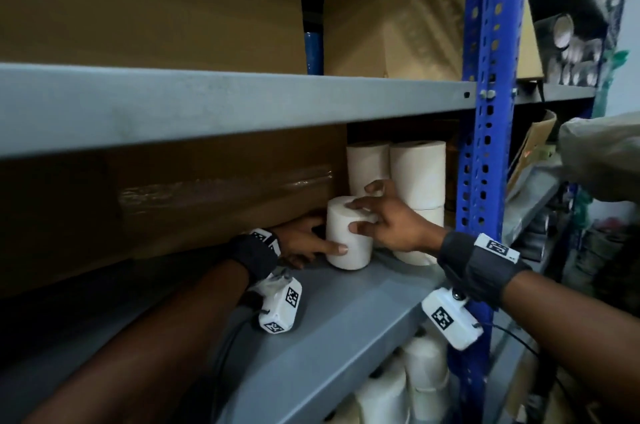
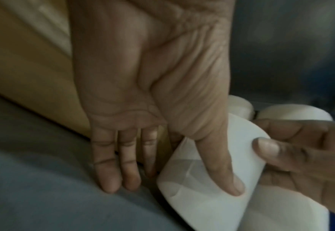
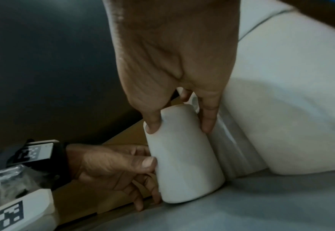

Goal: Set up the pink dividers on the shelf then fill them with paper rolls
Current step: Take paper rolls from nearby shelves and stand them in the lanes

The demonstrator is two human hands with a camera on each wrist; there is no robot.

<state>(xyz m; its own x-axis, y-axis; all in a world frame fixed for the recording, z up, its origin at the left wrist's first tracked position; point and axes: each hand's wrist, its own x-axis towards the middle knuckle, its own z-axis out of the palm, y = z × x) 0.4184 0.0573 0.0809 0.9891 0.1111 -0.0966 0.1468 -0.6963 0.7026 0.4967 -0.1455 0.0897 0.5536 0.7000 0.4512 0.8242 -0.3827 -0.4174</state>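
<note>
Leftmost, a large cardboard box [image 1: 166, 202] with clear tape across its face fills the left part of the grey shelf [image 1: 339, 313] you are reaching into. Your left hand [image 1: 301, 243] sits just beside the box's lower right corner; its thumb lies flat against the near side of a white paper roll [image 1: 348, 233], and in the left wrist view the other fingers [image 2: 107, 164] stretch out nearly straight along the shelf between box and roll. That roll stands upright on the shelf, a little tilted, in front of the stacked rolls [image 1: 415, 174]. Your right hand [image 1: 391, 219] comes over it from the right, fingers spread and bent over the top edge, thumb pressed on the near face, so the roll is pinched between thumb and fingers. Behind it, more white rolls stand two high toward the back of the shelf, next to the blue upright post [image 1: 481, 146]. Pink dividers appear in no view. Below the shelf, further rolls [image 1: 412, 378] are piled.
</note>
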